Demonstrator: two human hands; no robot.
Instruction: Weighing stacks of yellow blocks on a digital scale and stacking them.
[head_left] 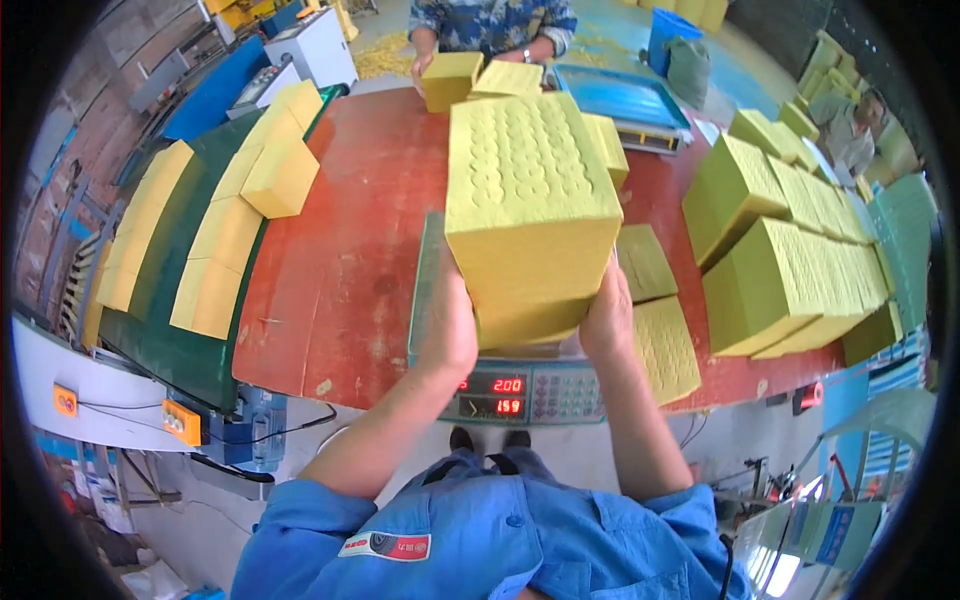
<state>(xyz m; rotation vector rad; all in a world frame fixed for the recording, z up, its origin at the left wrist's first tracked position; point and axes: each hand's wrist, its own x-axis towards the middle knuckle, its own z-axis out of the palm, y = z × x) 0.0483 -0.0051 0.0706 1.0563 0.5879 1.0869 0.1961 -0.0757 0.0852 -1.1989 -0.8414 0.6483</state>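
Observation:
A tall block of yellow paper sheets point(535, 270), its top pressed with rows of curved marks, is held up in front of me. My left hand point(452, 320) is closed on its left side, and my right hand point(608, 315) grips the right side. Below the block is a green digital scale point(570, 395) with a lit red display and a keypad; the block hides most of its platform, so I cannot tell whether they touch. Right beside the scale, more yellow paper blocks point(665, 350) lie on the red table point(335, 250).
Left, a green conveyor belt point(150, 345) carries rows of yellow blocks point(210, 275). Many blocks point(765, 290) stand in rows at the right. Across the table a person in a camouflage sleeve point(550, 25) handles blocks near a blue tray point(620, 95). Another person point(850, 125) is at far right.

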